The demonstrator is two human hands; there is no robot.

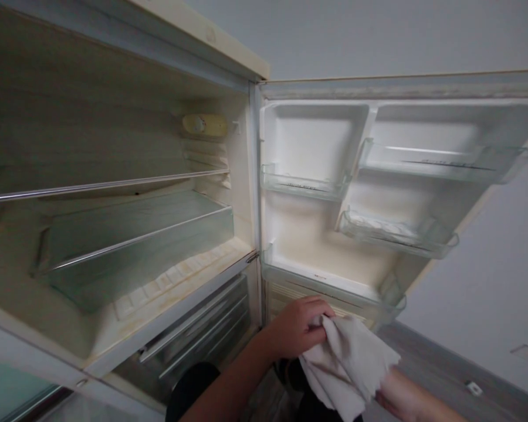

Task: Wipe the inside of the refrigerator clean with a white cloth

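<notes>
My left hand is closed on the top of a white cloth, low in front of the open fridge door. The cloth hangs down and drapes over my right hand, whose fingers are hidden under it. Both hands sit just below the door's bottom shelf. The fridge interior stands open at left, with a glass shelf and a clear drawer.
The door carries clear bins: upper left, upper right, middle right. A yellowish lamp cover is on the inner wall. Freezer drawers lie below. A grey wall and wooden floor are at right.
</notes>
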